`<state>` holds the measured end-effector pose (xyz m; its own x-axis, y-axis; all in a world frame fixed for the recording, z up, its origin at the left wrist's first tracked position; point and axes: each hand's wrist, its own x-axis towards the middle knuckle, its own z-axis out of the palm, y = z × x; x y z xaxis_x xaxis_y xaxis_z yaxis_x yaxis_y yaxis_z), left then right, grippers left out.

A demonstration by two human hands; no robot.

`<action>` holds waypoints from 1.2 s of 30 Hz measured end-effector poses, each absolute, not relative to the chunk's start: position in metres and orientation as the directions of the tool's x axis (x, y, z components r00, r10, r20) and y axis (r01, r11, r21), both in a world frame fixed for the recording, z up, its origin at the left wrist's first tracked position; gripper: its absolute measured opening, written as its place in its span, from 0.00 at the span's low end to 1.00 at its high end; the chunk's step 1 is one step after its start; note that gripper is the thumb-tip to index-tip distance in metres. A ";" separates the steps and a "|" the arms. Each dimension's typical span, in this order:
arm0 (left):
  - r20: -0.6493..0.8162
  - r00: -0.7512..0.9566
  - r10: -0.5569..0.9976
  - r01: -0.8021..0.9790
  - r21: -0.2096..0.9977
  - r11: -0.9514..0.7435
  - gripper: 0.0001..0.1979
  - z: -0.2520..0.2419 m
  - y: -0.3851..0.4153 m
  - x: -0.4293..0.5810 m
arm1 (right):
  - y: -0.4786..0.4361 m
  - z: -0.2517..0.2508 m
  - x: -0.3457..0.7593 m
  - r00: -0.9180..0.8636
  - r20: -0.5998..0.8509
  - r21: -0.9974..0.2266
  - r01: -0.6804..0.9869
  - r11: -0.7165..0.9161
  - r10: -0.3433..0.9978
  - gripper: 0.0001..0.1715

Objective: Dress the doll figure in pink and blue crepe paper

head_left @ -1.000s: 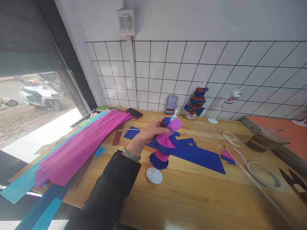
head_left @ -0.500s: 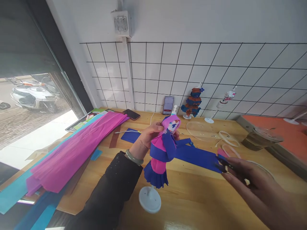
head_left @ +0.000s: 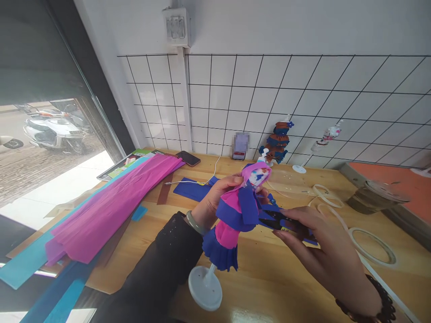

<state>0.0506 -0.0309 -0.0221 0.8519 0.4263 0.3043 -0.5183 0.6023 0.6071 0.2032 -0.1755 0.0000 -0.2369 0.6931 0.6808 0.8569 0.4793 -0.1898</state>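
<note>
My left hand is closed around the upper part of a small dress form dressed in pink and dark blue crepe-like material. The form leans to the right, and its white round base tilts toward me. A pleated blue skirt hangs below the pink waist, with a patterned patch at the chest. In my right hand is a black two-jawed hand tool; its exact kind is unclear. The jaws are beside the blue flap on the form's right side; whether they touch it cannot be made out.
Long pink sheets and blue strips lie at the left. Behind stand a dark phone, a propped phone and another dressed form. A tape ring and a lidded cup are at the right.
My right hand has moved left with the black tool, from the blue strip to beside the dressed form. The form's upper part has shifted right and leans more.
</note>
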 end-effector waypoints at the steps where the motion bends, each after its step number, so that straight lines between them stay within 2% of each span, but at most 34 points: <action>1: 0.307 0.852 0.424 -0.518 0.608 0.601 0.15 -0.022 -0.032 0.051 | -0.175 0.000 0.202 -0.237 0.681 -0.192 0.855 0.481 0.693 0.11; 7: 0.281 0.891 0.357 -0.447 0.685 0.576 0.15 -0.023 -0.030 0.048 | -0.175 0.005 0.197 -0.263 0.685 -0.171 0.849 0.501 0.679 0.10; 16: 0.267 0.883 0.385 -0.451 0.708 0.543 0.16 -0.024 -0.029 0.051 | -0.173 0.003 0.196 -0.316 0.687 -0.084 0.860 0.503 0.654 0.10; 24: 0.262 0.888 0.378 -0.433 0.753 0.496 0.17 -0.017 -0.033 0.048 | -0.176 0.000 0.195 -0.317 0.688 -0.092 0.855 0.511 0.653 0.10; 36: 0.282 0.874 0.396 -0.473 0.684 0.555 0.15 -0.021 -0.032 0.049 | -0.177 -0.001 0.196 -0.320 0.675 -0.060 0.875 0.481 0.665 0.08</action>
